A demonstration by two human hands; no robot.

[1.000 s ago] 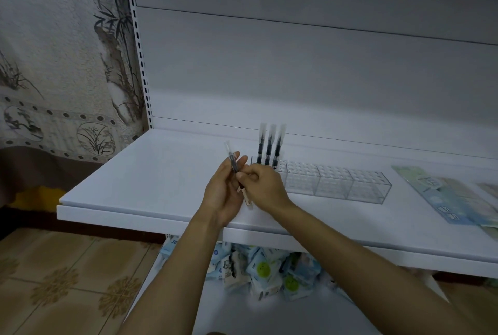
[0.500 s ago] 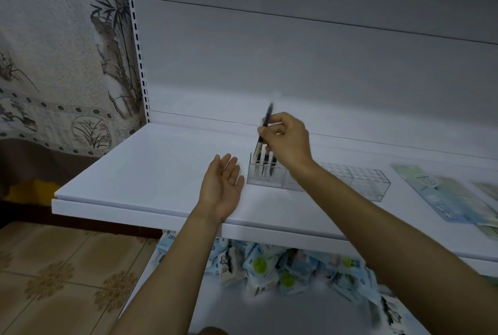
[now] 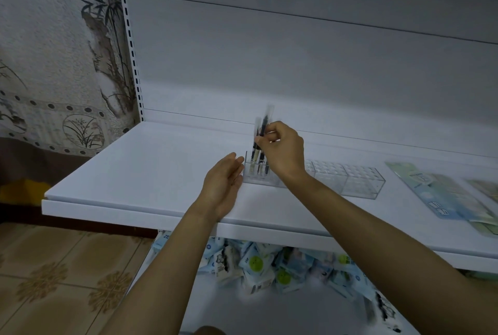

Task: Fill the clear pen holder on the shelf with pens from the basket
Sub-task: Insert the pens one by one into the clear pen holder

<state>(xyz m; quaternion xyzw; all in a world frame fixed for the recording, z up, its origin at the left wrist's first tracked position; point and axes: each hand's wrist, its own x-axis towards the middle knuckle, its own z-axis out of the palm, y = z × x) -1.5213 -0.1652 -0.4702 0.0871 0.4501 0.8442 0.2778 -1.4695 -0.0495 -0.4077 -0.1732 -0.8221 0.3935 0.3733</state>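
- Two bare forearms reach from the bottom edge over a heap of small blue-and-white packets, too blurred to count, on the lower level.
- One white shelf crosses the view from left to right.
- The left hand is held open and on edge, fingers straight, fingertips just beside the left end of the single clear pen holder. Contact cannot be made out.
- The holder lies with its long axis along the shelf, and most of its cells are bare.
- At least three pens stand upright in the leftmost cells. An exact count is lost to blur.
- The right hand pinches one more pen between thumb and fingertips. Its long axis is near vertical, clear cap up, lower end down among the left cells.
- At least two flat printed packs lie to the right, well apart from the holder.
- Behind stand a grey back panel and one bamboo-patterned curtain.
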